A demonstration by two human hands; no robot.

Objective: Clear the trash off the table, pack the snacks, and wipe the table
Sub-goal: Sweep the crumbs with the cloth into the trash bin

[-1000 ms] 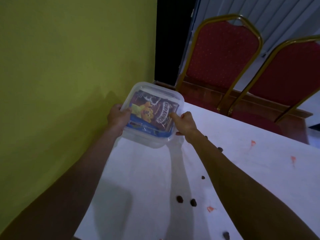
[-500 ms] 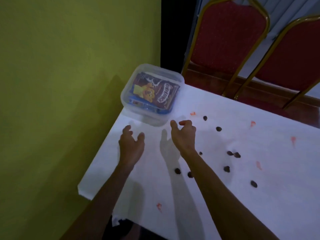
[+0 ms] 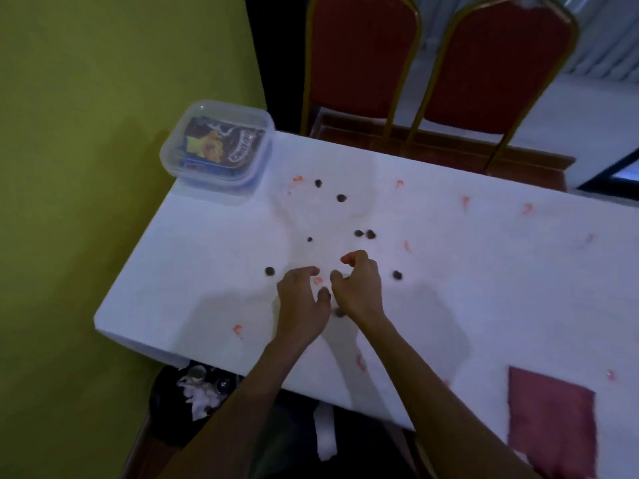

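A clear plastic box (image 3: 256, 164) with snack packets (image 3: 224, 146) inside stands at the far left corner of the white table (image 3: 207, 271). Several small dark crumbs, one of them (image 3: 341, 198), and red smears such as (image 3: 238, 329) are scattered over the table top. My left hand (image 3: 302, 302) and my right hand (image 3: 358, 288) hover side by side over the middle of the table, fingers curled and apart, holding nothing. A dark crumb (image 3: 339, 312) lies between the two wrists.
A dark red cloth (image 3: 553, 423) lies at the near right of the table. A black bin (image 3: 179, 402) with crumpled white trash sits under the near left edge. Two red chairs (image 3: 363, 53) stand behind the table. A yellow-green wall (image 3: 86, 167) runs along the left.
Both hands let go of the box, which now rests at the table corner, and drew back toward me to the middle of the table. The view tilted down.
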